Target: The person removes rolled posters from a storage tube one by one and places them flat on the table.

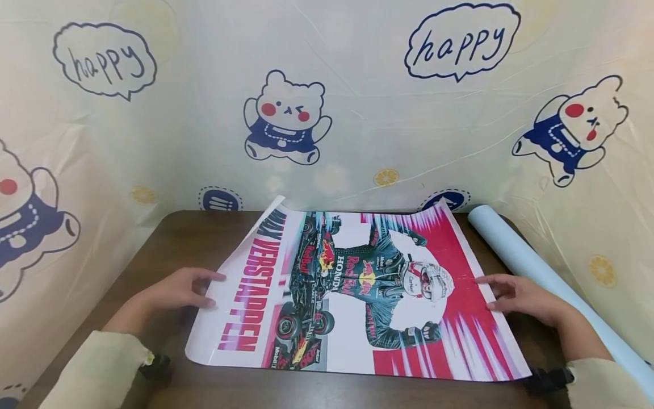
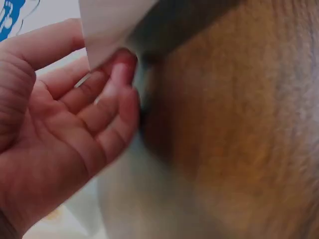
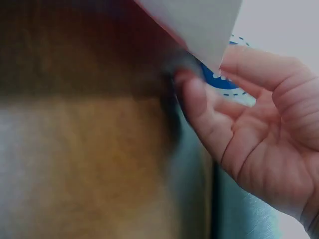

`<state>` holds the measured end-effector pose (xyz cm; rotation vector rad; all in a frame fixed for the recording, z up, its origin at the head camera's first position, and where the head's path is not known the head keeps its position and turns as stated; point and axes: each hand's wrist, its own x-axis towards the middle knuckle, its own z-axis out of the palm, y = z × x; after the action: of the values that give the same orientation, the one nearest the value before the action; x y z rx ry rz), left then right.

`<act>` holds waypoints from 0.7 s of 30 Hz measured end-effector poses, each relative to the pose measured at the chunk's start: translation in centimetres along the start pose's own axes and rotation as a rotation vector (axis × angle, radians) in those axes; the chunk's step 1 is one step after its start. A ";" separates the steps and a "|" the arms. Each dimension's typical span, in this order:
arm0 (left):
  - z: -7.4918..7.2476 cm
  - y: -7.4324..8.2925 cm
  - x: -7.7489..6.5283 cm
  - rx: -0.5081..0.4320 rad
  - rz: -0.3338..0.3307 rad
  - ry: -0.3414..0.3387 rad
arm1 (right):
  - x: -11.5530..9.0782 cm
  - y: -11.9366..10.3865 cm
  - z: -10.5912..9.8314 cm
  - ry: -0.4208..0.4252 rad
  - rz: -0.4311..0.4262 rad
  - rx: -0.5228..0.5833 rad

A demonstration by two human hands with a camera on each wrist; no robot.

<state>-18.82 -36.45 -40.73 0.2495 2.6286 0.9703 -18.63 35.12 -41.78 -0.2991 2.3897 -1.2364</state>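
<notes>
A large glossy poster (image 1: 347,250) lies across the brown table, printed with a person in a helmet and racing suit, a race car and big lettering. Its far corners curl upward, and the near left corner bends in a rounded curve. My left hand (image 1: 179,292) grips the poster's left edge between thumb and fingers. At the opposite edge my right hand (image 1: 526,298) pinches the poster in the same way. In the left wrist view, the poster's pale underside (image 2: 112,30) reaches in between the fingers of the left hand (image 2: 65,114). A white corner (image 3: 204,35) meets the right hand (image 3: 264,119) in the right wrist view.
A light blue roll (image 1: 541,267) lies slanting along the table's right side. The wooden table (image 1: 174,250) has rounded far corners. Behind and at both sides hangs a pale curtain (image 1: 357,130) printed with cartoon bears. Dark straps (image 1: 153,368) sit around both wrists.
</notes>
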 end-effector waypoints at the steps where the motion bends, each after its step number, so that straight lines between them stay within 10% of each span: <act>1: 0.1 -0.3 -0.1 -0.046 -0.015 -0.002 | 0.0 0.2 0.0 -0.031 -0.001 0.045; 15: 0.2 -3.0 -1.9 -0.481 0.098 -0.132 | -1.5 2.1 -0.6 -0.093 -0.159 0.406; 21: 0.7 -3.5 -2.2 -0.572 0.174 -0.072 | -1.9 2.1 -0.2 -0.011 -0.223 0.556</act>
<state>-16.65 -39.29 -43.00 0.3618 2.1738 1.6789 -17.00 37.23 -42.89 -0.3968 1.9339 -1.9248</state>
